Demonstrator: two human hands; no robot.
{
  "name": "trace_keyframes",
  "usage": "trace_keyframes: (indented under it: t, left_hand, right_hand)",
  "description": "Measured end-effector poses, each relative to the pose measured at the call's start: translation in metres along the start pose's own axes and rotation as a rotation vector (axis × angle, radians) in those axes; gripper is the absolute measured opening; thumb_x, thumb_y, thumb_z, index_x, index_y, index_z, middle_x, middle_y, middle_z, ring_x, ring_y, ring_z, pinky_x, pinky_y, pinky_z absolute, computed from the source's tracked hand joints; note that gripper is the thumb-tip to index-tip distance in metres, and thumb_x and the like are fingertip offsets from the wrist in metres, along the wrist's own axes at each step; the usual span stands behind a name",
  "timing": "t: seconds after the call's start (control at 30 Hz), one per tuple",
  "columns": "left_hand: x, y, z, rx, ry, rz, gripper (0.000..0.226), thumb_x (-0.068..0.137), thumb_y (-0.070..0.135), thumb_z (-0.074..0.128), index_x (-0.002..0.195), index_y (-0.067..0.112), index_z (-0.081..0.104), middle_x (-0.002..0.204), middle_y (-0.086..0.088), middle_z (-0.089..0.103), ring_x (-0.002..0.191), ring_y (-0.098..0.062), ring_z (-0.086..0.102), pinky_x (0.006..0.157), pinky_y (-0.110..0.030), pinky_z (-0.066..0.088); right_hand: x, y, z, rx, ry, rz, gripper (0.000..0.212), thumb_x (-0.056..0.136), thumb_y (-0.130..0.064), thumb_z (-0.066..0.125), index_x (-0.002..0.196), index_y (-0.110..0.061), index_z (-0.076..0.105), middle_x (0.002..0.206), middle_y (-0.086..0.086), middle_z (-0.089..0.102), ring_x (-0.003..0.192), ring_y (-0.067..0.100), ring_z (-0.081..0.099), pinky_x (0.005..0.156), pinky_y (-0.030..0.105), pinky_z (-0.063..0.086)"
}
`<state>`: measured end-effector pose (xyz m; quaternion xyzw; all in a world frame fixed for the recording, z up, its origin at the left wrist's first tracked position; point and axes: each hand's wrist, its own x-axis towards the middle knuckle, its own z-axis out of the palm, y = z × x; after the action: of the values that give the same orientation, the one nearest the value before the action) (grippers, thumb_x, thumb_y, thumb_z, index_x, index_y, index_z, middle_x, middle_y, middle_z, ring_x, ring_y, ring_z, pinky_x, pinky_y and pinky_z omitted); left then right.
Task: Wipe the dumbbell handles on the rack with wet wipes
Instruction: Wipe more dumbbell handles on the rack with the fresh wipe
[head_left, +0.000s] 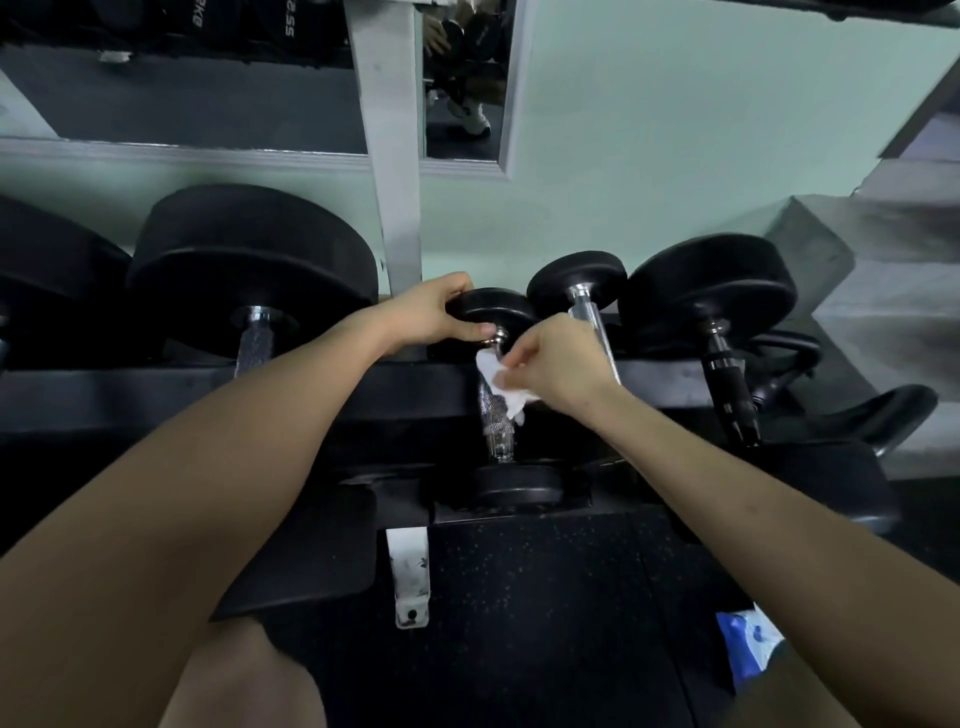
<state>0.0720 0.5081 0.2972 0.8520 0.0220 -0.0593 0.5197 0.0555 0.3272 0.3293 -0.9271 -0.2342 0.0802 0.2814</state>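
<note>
One black rack (156, 395) spans the view and carries five dumbbells, with the biggest dumbbell (249, 270) at ten o'clock. The small centre dumbbell (514, 486) points toward twelve, and the left hand (431, 317) curls around its far head. The right hand (558, 364) pinches one white wet wipe (493, 376) against the chrome handle (496, 426). One blue wipes packet (748, 644) lies at five o'clock.

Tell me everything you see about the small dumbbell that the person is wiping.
The small dumbbell has two round black heads, rubber by their look, and a shiny knurled metal handle. It lies on the black rack, handle pointing away from the camera, near head on the front rail. The left hand grips the far head. The right hand pinches a crumpled white wet wipe against the handle's upper part.
</note>
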Motion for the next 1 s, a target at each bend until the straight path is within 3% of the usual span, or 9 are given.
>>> trace_keyframes:
  t: [0.17, 0.3, 0.43, 0.5, 0.6, 0.67, 0.77, 0.83, 1.0]
  left_hand:
    - [-0.003, 0.003, -0.002, 0.028, -0.004, -0.019, 0.032, 0.079, 0.019, 0.074, 0.074, 0.020, 0.042, 0.070, 0.007, 0.050, 0.066, -0.010, 0.045, 0.061, -0.023, 0.035]
    - [-0.004, 0.009, 0.001, 0.070, -0.006, -0.020, 0.030, 0.080, 0.022, 0.073, 0.076, 0.020, 0.043, 0.072, 0.007, 0.051, 0.067, -0.009, 0.046, 0.063, -0.023, 0.036]
    - [-0.004, 0.006, -0.003, 0.115, -0.003, -0.014, 0.030, 0.077, 0.027, 0.075, 0.076, 0.021, 0.045, 0.077, 0.003, 0.055, 0.077, -0.016, 0.052, 0.074, -0.031, 0.041]
    - [-0.004, 0.007, -0.003, 0.161, 0.011, -0.001, 0.029, 0.078, 0.028, 0.074, 0.076, 0.022, 0.046, 0.076, 0.003, 0.055, 0.077, -0.016, 0.052, 0.072, -0.029, 0.041]
    - [-0.005, 0.015, 0.002, 0.295, 0.041, -0.008, 0.026, 0.081, 0.031, 0.070, 0.085, 0.020, 0.048, 0.080, 0.005, 0.055, 0.077, -0.014, 0.053, 0.066, -0.023, 0.040]
    - [-0.005, 0.020, 0.005, 0.359, 0.031, -0.012, 0.024, 0.082, 0.031, 0.069, 0.093, 0.021, 0.051, 0.088, 0.005, 0.058, 0.089, -0.017, 0.057, 0.073, -0.026, 0.041]
    - [-0.003, 0.034, 0.006, 0.435, -0.002, -0.044, 0.037, 0.081, 0.035, 0.069, 0.113, 0.020, 0.056, 0.110, 0.001, 0.062, 0.108, -0.020, 0.057, 0.089, -0.028, 0.041]
    - [-0.001, 0.047, 0.005, 0.529, 0.027, -0.059, 0.057, 0.079, 0.039, 0.071, 0.129, 0.020, 0.051, 0.128, -0.003, 0.057, 0.117, -0.020, 0.052, 0.096, -0.028, 0.038]
    - [0.017, 0.083, 0.014, 0.352, 0.113, 0.048, 0.063, 0.082, 0.046, 0.064, 0.138, 0.030, 0.040, 0.139, 0.000, 0.047, 0.127, -0.013, 0.043, 0.104, -0.028, 0.033]
  right_hand:
    - [-0.014, -0.002, 0.020, -0.213, -0.129, -0.061, 0.013, 0.075, -0.018, 0.076, 0.087, -0.013, 0.076, 0.097, 0.004, 0.072, 0.089, 0.018, 0.065, 0.077, 0.021, 0.046]
    - [-0.026, -0.001, 0.010, -0.318, -0.261, -0.131, 0.016, 0.076, -0.019, 0.074, 0.089, -0.009, 0.076, 0.097, 0.004, 0.071, 0.093, 0.016, 0.064, 0.083, 0.026, 0.050]
    - [-0.017, 0.002, -0.039, -0.100, -0.008, -0.099, 0.011, 0.073, -0.010, 0.075, 0.084, -0.011, 0.077, 0.077, -0.002, 0.068, 0.057, -0.006, 0.053, 0.057, 0.005, 0.036]
    - [-0.019, 0.013, -0.064, -0.070, 0.123, -0.088, 0.009, 0.073, -0.009, 0.074, 0.082, -0.012, 0.077, 0.069, -0.007, 0.063, 0.055, -0.005, 0.049, 0.055, 0.001, 0.035]
    - [-0.031, 0.037, -0.092, -0.064, 0.253, -0.028, 0.005, 0.075, -0.006, 0.070, 0.077, -0.008, 0.074, 0.058, -0.008, 0.057, 0.055, -0.001, 0.048, 0.053, 0.003, 0.034]
    - [-0.035, 0.054, -0.102, -0.087, 0.340, 0.028, 0.006, 0.076, -0.004, 0.067, 0.071, -0.001, 0.069, 0.054, 0.008, 0.056, 0.051, 0.006, 0.042, 0.049, 0.013, 0.031]
    - [-0.033, 0.070, -0.102, -0.058, 0.320, 0.067, 0.013, 0.077, -0.005, 0.067, 0.065, -0.010, 0.065, 0.049, -0.004, 0.051, 0.047, 0.001, 0.045, 0.047, 0.010, 0.034]
    - [-0.029, 0.074, -0.095, -0.004, 0.289, 0.073, 0.010, 0.079, -0.005, 0.069, 0.081, -0.013, 0.074, 0.059, -0.011, 0.056, 0.055, -0.002, 0.051, 0.053, 0.004, 0.037]
    - [0.006, 0.074, -0.074, 0.043, 0.290, 0.030, 0.015, 0.082, -0.008, 0.068, 0.094, -0.009, 0.075, 0.081, 0.008, 0.071, 0.077, 0.023, 0.062, 0.062, 0.016, 0.042]
